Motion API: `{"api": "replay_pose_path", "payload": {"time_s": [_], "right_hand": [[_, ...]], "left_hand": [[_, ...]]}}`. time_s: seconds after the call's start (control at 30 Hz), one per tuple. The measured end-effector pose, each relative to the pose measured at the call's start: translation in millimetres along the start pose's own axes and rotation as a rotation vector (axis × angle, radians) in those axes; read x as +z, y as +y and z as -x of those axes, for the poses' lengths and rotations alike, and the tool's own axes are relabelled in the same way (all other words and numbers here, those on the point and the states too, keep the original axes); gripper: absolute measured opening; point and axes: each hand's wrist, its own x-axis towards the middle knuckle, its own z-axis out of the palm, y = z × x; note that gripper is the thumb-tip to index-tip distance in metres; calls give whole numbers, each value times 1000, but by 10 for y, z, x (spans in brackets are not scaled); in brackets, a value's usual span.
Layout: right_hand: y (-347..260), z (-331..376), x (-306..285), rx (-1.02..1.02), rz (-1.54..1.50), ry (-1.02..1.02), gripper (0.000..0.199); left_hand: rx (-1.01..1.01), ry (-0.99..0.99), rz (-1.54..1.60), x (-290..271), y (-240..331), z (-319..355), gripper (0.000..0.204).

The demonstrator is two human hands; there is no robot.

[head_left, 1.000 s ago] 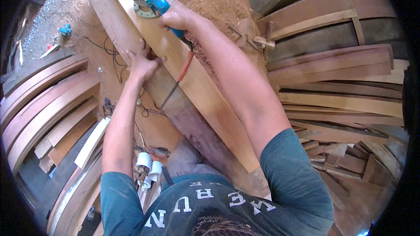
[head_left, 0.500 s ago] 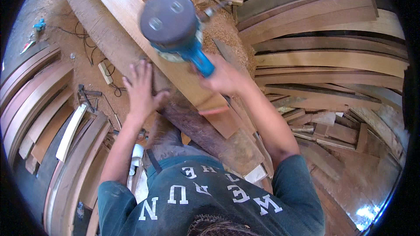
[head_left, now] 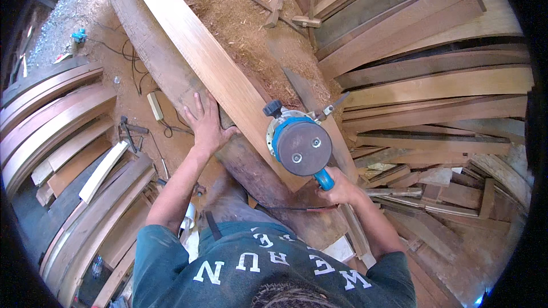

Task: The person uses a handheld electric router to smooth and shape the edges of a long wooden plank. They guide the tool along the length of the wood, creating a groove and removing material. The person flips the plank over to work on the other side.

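Observation:
My right hand (head_left: 341, 187) is wrapped round the blue handle of a router (head_left: 304, 147) with a broad dark cap, a metal base and a black side knob. It stands over the near end of a long, pale board (head_left: 228, 82); the bit is hidden beneath it. The board lies along a thick, dark, weathered beam (head_left: 145, 40). My left hand (head_left: 208, 128) is open, fingers spread, palm down on the beam beside the board's left edge. A dark cord (head_left: 297, 209) crosses the beam close to my body.
Curved wooden pieces are stacked on the left (head_left: 68, 114) and right (head_left: 434, 82). Wood shavings (head_left: 222, 5) cover the ground beyond the board. A wooden tool with crossed parts (head_left: 275, 10) lies there. Cables (head_left: 135, 60) and a hammer (head_left: 130, 128) lie on the left.
My right hand has brought the router back toward me and to the right, from midway along the board to its near end. My left hand stays spread on the beam.

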Motion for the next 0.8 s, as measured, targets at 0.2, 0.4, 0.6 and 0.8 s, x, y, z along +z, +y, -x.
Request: {"api": "replay_pose_path", "payload": {"time_s": [0.2, 0.4, 0.6, 0.8], "right_hand": [[4, -475, -3, -75, -129, 29, 29], [-312, -1001, -94, -132, -144, 28, 28], [-369, -1521, -126, -194, -177, 22, 26], [-695, -1778, -216, -253, -182, 19, 27]], "left_hand": [[-5, -43, -124, 19, 16, -18, 141], [-7, -73, -166, -37, 24, -22, 140], [-8, -73, -201, -36, 51, -33, 139], [-28, -74, -212, -23, 55, -26, 140]]}}
